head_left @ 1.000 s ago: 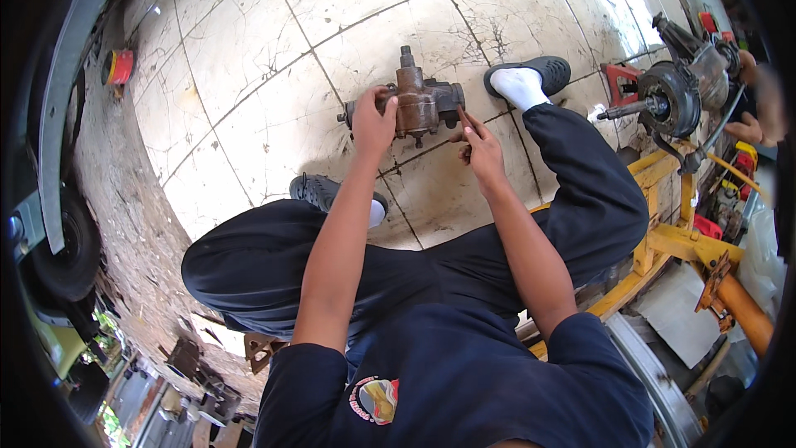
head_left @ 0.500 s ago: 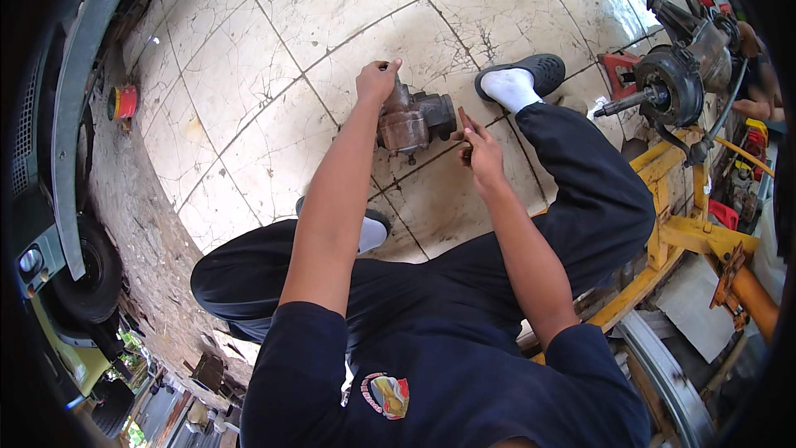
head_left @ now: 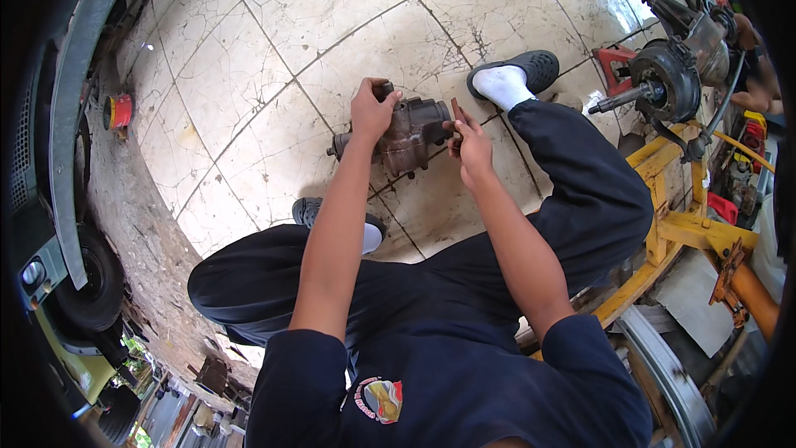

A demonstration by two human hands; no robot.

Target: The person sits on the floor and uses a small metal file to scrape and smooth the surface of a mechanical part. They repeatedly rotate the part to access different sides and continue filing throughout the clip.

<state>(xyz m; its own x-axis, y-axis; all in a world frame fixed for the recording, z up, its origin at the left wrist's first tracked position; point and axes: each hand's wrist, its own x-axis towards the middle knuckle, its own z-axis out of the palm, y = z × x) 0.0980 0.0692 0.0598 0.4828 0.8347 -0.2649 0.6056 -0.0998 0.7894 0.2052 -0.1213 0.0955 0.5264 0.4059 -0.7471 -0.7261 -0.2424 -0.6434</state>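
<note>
Our left hand (head_left: 373, 110) is wrapped around the stubby shaft (head_left: 383, 90) of the brown metal housing (head_left: 405, 143), while our right hand (head_left: 473, 148) pinches a thin, flat brown strip (head_left: 455, 109). A second ago the left lay across the housing's left part and the shaft stood bare, pointing toward the top edge; now the shaft slants to the upper left within our grasp. We judge that this gives the left hand control over how the housing sits. The housing rests just above the centre of the frame, on the cracked tile floor (head_left: 249, 99), between our two shoes. Our strip stands just beside the housing's right end, as it did a moment ago; whether they touch, we cannot tell. At the upper right, a hub assembly (head_left: 667, 87) stands well apart from our work.
</note>
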